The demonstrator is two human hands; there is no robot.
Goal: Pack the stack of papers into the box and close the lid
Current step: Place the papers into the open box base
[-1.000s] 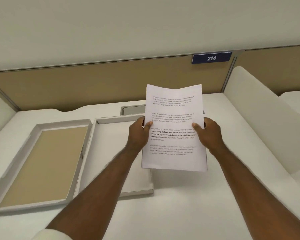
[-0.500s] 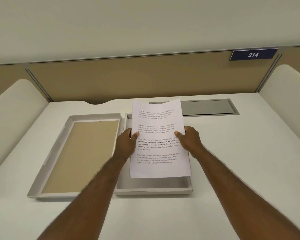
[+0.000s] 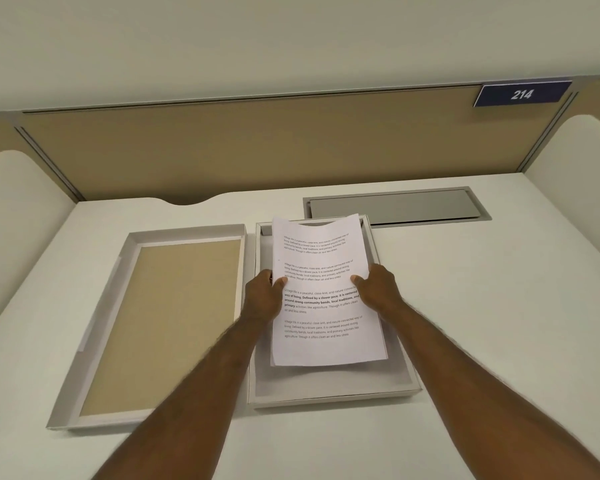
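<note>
The stack of papers (image 3: 326, 296) is held over the open box (image 3: 333, 393) in the middle of the frame, not yet lying flat inside. The left hand (image 3: 264, 294) and the right hand (image 3: 378, 289) each clamp one long edge, thumb on top. To do it well, I think both hands should lower the stack level, square to the box walls, then let go together. I count one stack, one box, one lid (image 3: 97, 341) at the left on the counter (image 3: 499, 306), two hands.
</note>
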